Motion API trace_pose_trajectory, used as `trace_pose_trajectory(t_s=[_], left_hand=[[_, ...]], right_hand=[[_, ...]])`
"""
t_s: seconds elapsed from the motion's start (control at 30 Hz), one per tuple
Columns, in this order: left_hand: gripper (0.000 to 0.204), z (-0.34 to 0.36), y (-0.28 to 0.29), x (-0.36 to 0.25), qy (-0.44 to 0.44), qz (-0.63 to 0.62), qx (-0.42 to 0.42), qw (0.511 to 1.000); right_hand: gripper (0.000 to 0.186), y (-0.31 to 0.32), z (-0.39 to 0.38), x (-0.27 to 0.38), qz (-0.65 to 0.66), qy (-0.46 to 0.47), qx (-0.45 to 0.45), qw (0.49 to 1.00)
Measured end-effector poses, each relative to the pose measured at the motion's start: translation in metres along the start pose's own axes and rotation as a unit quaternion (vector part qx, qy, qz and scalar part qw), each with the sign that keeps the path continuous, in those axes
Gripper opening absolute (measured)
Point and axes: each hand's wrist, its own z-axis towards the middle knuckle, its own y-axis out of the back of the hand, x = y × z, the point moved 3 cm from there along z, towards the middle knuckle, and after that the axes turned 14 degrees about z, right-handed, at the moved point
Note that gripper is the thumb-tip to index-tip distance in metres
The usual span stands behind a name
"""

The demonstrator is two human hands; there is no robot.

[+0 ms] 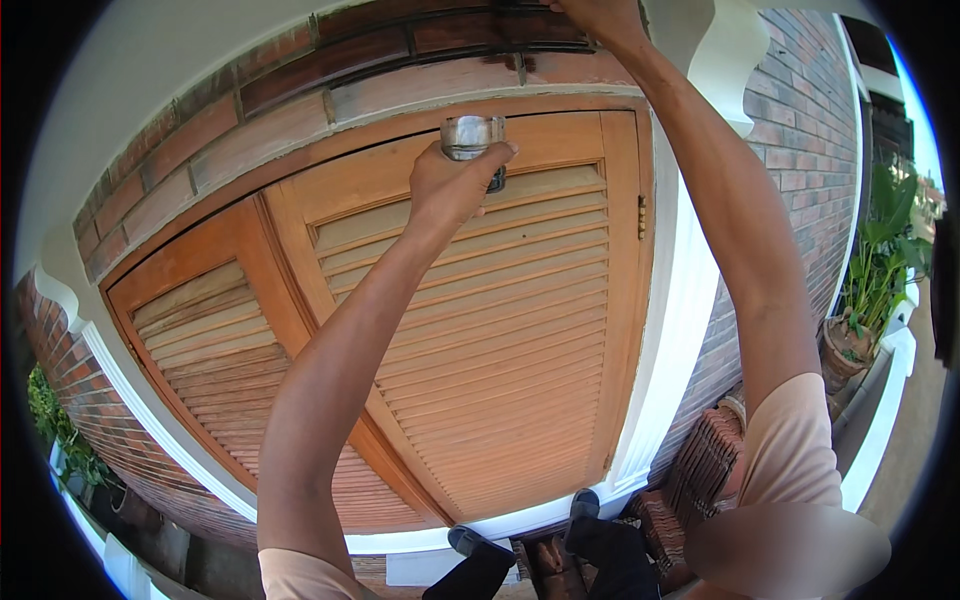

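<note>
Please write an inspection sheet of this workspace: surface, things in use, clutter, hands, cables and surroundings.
Surface: louvred wooden shutters, both leaves shut, set in a brick wall with white trim.
Things in use: small metal can, held up before the top of the right leaf.
Clutter: stacked roof tiles at the foot of the wall.
Hands: left hand shut on the can; right hand raised to the dark bar above the shutters, its fingers cut off by the picture's edge.
Cables: nothing seen.
Surroundings: potted plant at right, greenery at lower left, the person's shoes below.
</note>
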Motion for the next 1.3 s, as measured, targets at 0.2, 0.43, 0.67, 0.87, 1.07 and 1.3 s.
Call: trace_pose_trajectory(t_s=[0.2, 0.43, 0.67, 0.87, 1.07, 1.3], left_hand=[[0.048, 0.005, 0.0, 0.008, 0.008, 0.004, -0.019, 1.0], [0.052, 0.013, -0.013, 0.008, 0.021, 0.007, -0.023, 0.999], [0.054, 0.015, -0.028, 0.003, 0.016, 0.005, -0.018, 1.0], [0.055, 0.017, -0.043, -0.004, 0.012, 0.005, -0.017, 1.0], [0.053, 0.017, -0.056, -0.013, 0.006, -0.002, -0.004, 1.0], [0.051, 0.015, -0.066, -0.017, -0.003, -0.017, 0.004, 1.0]], right_hand=[[0.023, 0.024, 0.002, 0.006, -0.019, -0.014, 0.001, 1.0], [0.02, 0.01, 0.021, -0.031, 0.223, -0.156, -0.066, 0.96], [0.021, 0.045, 0.031, -0.073, 0.09, -0.132, -0.073, 0.984], [0.021, 0.072, 0.037, -0.096, 0.067, -0.113, -0.033, 0.991], [0.022, 0.098, 0.037, -0.099, -0.12, -0.104, -0.06, 0.985], [0.019, 0.13, 0.039, -0.063, -0.102, -0.043, -0.087, 0.99]])
